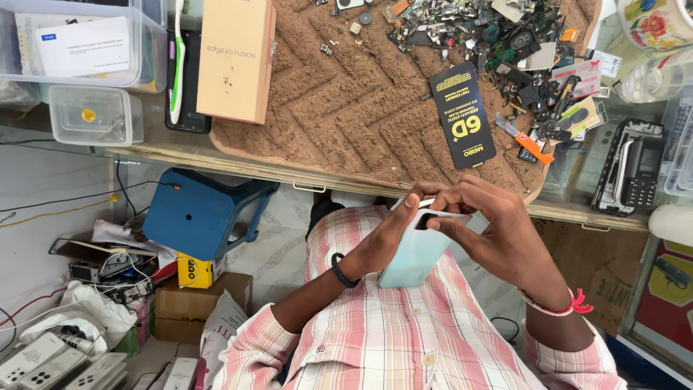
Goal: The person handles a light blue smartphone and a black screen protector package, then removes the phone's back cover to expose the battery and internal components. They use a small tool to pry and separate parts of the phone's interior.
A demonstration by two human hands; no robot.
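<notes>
Both hands hold a pale mint-blue phone (406, 261) in front of my checked shirt, below the counter's edge. My left hand (384, 240), with a black band on its wrist, grips the phone's left side, thumb up at the top corner. My right hand (498, 230), with a red thread on its wrist, curls over the phone's top end. Its fingertips press by a dark opening near the camera area. The phone's upper right part is hidden behind my right hand.
A brown woven mat (339, 108) lies on the glass counter, bearing a beige box (236, 58), a black flat packet (462, 115), a heap of small phone parts (498, 36) and an orange-handled tool (529, 144). A dark keypad phone (635, 173) lies at right. Clear tubs (94, 115) stand left, a blue stool (198, 213) below.
</notes>
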